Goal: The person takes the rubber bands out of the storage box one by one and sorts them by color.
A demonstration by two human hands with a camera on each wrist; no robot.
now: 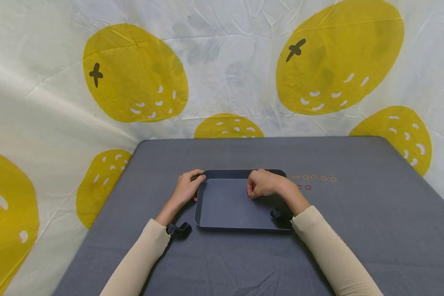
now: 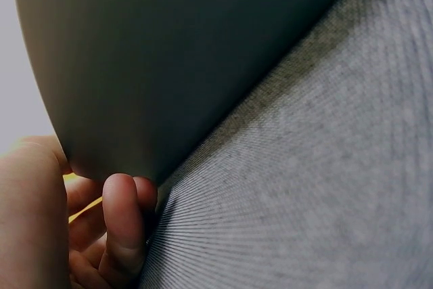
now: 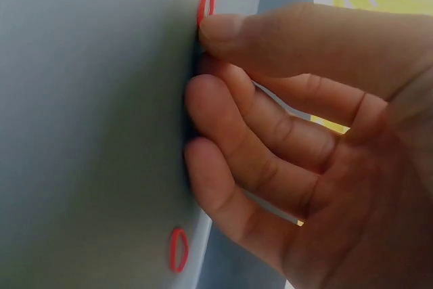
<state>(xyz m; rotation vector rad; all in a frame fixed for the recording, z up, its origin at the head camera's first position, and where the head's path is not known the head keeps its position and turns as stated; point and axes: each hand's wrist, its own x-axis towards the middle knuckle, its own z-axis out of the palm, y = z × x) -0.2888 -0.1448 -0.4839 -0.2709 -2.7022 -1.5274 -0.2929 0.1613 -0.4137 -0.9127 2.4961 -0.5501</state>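
A dark grey rectangular tray (image 1: 222,224) lies on the grey cloth. My left hand (image 1: 188,185) grips its far left corner, the thumb at the rim and the fingers curled against the outer wall, as the left wrist view shows. Over the tray floor, right of its middle, my right hand (image 1: 264,184) pinches a small red rubber band (image 3: 201,10) between thumb and forefinger. The band stands up from the fingertips close to the tray floor. In the right wrist view a second red rubber band (image 3: 173,248) lies in the tray, beyond the little finger.
Several orange rubber bands (image 1: 313,177) form a row on the cloth (image 1: 355,213) right of the tray. Nearer than that row lie red rubber bands (image 1: 308,187), one partly behind the right wrist. A white curtain with yellow fruit (image 1: 137,74) hangs behind the table.
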